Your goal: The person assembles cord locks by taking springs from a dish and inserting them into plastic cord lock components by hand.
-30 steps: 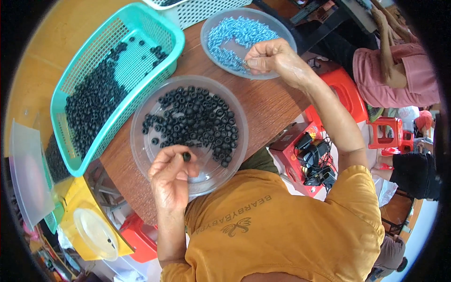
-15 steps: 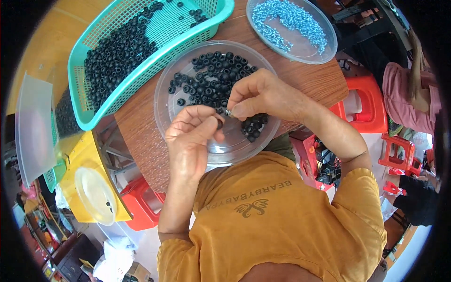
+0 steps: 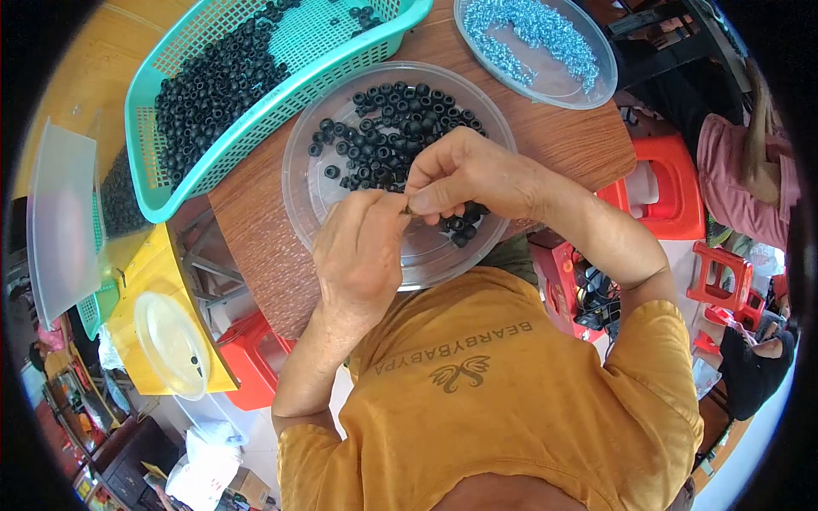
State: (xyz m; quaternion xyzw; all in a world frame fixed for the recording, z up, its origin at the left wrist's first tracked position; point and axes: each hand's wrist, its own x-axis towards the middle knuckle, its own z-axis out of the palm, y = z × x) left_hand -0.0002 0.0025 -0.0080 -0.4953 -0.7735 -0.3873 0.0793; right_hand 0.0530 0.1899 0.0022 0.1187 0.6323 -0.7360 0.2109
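My left hand is closed in a pinch, its back turned up, over the near edge of a round clear plastic tray. Its fingertips meet those of my right hand, also pinched. A tiny shiny piece shows at the right fingertips; what the left fingers grip is mostly hidden now, though half a second ago a round black bead showed there. Beneath and beyond the hands, many black hollow beads lie loose in the tray.
A turquoise plastic basket of black beads stands at the far left. Far right, a clear round tray holds small shiny blue-silver pieces. Red stools stand beside the wooden table. A person in pink sits at the right.
My left hand has rolled over, back upward, and moved in against the right fingertips; the black bead it held has gone out of sight. The right hand has barely shifted.
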